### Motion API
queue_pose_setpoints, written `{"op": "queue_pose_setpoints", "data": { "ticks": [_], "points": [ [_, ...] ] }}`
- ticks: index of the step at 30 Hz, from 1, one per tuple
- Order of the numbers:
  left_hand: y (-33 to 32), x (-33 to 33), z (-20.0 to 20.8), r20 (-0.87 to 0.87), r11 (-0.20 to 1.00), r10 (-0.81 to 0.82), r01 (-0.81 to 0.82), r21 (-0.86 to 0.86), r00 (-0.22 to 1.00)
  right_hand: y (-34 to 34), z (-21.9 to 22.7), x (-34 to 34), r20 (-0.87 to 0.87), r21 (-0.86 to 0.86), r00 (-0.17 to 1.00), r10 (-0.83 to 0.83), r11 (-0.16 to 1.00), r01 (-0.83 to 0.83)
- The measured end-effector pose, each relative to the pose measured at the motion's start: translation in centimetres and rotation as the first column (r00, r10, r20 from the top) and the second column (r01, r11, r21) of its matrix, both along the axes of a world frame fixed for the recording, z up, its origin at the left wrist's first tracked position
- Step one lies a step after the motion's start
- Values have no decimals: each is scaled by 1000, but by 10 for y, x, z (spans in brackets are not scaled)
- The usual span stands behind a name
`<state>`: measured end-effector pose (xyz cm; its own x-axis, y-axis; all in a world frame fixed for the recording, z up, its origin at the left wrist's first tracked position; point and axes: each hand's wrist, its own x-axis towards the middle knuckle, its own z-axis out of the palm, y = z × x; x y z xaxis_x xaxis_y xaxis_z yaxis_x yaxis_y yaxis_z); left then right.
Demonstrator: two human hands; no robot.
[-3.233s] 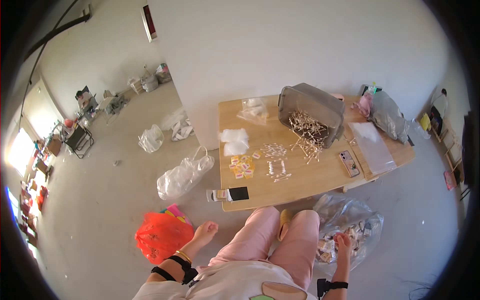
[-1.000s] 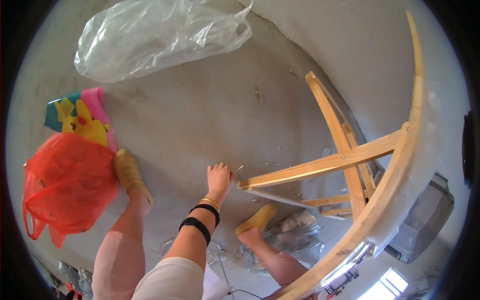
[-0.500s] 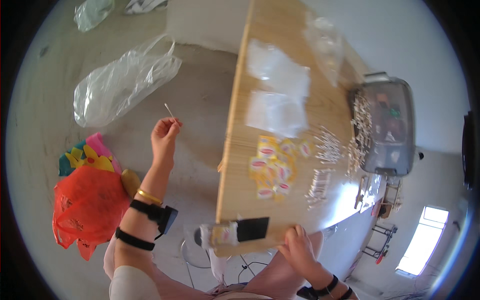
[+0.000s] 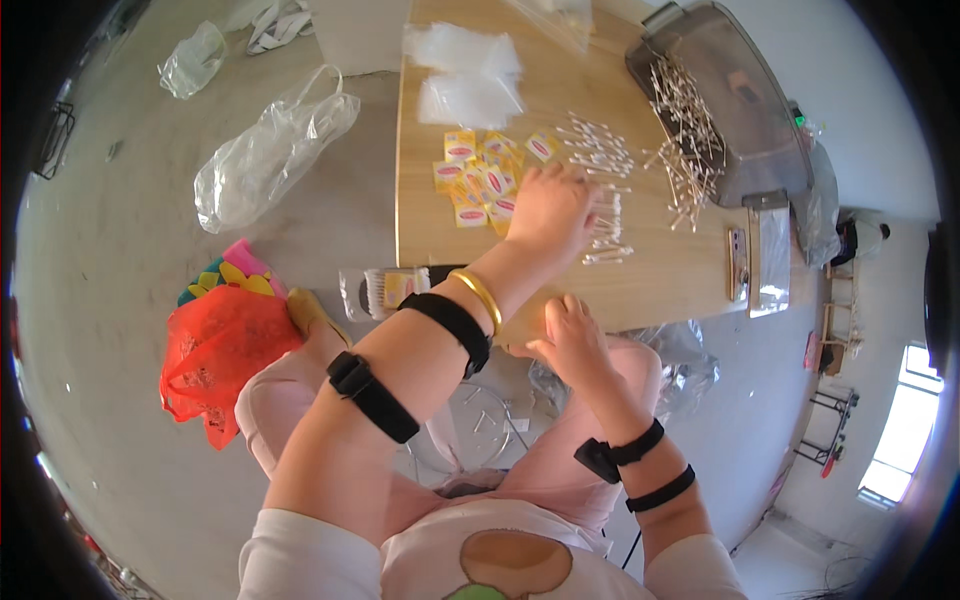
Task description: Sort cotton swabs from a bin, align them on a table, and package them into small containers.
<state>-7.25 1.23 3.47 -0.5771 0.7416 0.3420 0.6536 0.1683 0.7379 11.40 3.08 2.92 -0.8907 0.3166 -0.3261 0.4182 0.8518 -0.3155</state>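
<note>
Right now, I have the neat row of white-tipped cotton swabs [image 4: 606, 235] in view, lying around the middle of the pale wooden table [image 4: 670, 280]. From my end, the bare left hand [image 4: 555, 205] reaches in over the table, fingers bent down beside that row; their tips are hidden, so I cannot tell whether they grasp a swab. A gold bangle [image 4: 484, 296] circles its wrist. At the table's near edge I see the bare right hand [image 4: 574, 335], fingers curled; I cannot tell whether anything is pinched there. Farther back on the table lies a looser spread of thin swabs [image 4: 598, 150]. Toward the table's left side I make out yellow paper cards with red ovals [image 4: 475, 180] and, behind, clear plastic sleeves [image 4: 468, 85]. At the table's right rear, a grey translucent plastic bin [image 4: 775, 130] lies tipped, a tangled swab heap [image 4: 690, 130] spilling out. A patterned phone [image 4: 737, 262] rests near the table's right end. On the floor left of the table, I see a clear plastic carrier bag [image 4: 270, 160] and, nearer the wearer, a bulging red plastic bag [image 4: 230, 345].
</note>
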Motion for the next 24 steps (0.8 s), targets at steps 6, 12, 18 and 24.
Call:
{"op": "queue_pose_setpoints", "data": {
  "ticks": [6, 12, 18, 24],
  "points": [
    [5, 52, 29, 50, 997, 22, -26, 71, 998, 12, -3, 11, -25, -57, 998, -58, 997, 57],
    [47, 127, 42, 19, 958, -285, 285, 14, 958, 44, -6, 51, -678, -191, 716, -165, 981, 45],
    [115, 204, 14, -77, 845, -530, 519, -128, 845, 126, -7, 259, -68, -608, 452, -890, 396, 688],
    [169, 266, -38, -98, 700, -693, 635, -326, 714, 54, -167, 466, 519, -572, -70, -852, -407, 712]
  ]
}}
